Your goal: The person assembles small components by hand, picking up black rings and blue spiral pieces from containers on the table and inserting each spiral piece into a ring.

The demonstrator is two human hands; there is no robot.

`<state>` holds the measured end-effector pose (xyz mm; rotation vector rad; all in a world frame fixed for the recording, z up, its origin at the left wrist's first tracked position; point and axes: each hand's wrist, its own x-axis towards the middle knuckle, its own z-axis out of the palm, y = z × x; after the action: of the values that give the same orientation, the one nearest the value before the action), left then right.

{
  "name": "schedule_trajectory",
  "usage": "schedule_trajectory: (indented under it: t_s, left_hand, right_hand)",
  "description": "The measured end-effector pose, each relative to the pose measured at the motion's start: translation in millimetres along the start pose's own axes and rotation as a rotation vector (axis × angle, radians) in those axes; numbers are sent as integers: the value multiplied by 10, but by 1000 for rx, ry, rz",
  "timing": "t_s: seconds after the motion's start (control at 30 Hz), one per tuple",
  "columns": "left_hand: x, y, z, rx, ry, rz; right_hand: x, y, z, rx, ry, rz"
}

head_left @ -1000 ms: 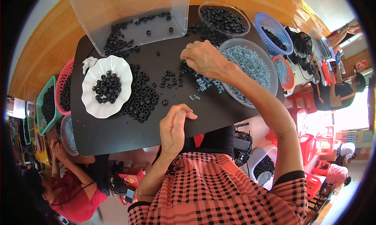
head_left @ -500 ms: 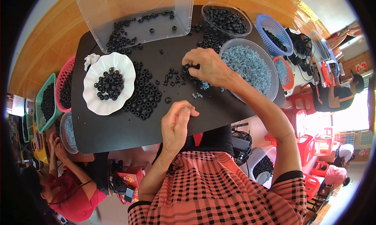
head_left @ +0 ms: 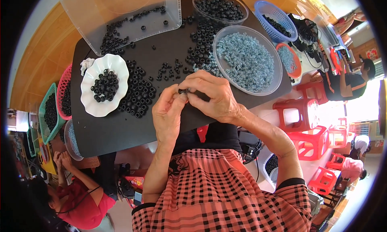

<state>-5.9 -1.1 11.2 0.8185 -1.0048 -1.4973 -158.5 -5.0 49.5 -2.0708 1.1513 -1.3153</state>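
Observation:
My left hand [head_left: 167, 113] and my right hand [head_left: 215, 97] meet over the near edge of the dark table, fingertips pinched together. Between them is a small round black part [head_left: 183, 91], gripped from both sides and mostly covered by fingers. Just beyond, small black pieces [head_left: 168, 72] lie loose on the tabletop. A heap of hollow round black parts [head_left: 140, 95] spreads to the left. Beside it stands a white wavy-edged plate [head_left: 89, 104] bearing a pile of black parts [head_left: 105, 86]. Right of my hands, a clear round tub [head_left: 278, 76] holds many small bluish coil-like pieces [head_left: 250, 62].
At the back stand a clear plastic bin [head_left: 169, 20] and a clear bowl of black parts [head_left: 221, 9]. Blue [head_left: 289, 20], pink [head_left: 64, 78] and green [head_left: 54, 127] baskets flank the table. A co-worker in red [head_left: 86, 207] sits at left; red stools [head_left: 296, 113] stand at right.
My right hand has come back from the heap near the tub to meet my left hand. Both now grip the black part. The view has shifted slightly.

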Motion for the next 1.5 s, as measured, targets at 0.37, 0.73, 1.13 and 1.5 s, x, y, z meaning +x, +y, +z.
schedule_trajectory:
  t_s: [0.37, 0.73, 1.13, 1.5]
  left_hand:
    - [-150, 19, 198, 365, -12, 50]
    - [-66, -16, 202, 371, -19, 84]
    - [-86, -74, 99, 125, -65, 18]
    - [-141, -58, 64, 143, -106, -51]
  right_hand:
    - [-323, 135, 11, 265, 128, 245]
    - [-338, 184, 23, 308, 194, 298]
    - [-361, 37, -120, 255, 142, 271]
    - [-76, 796, -1148, -539, -97, 39]
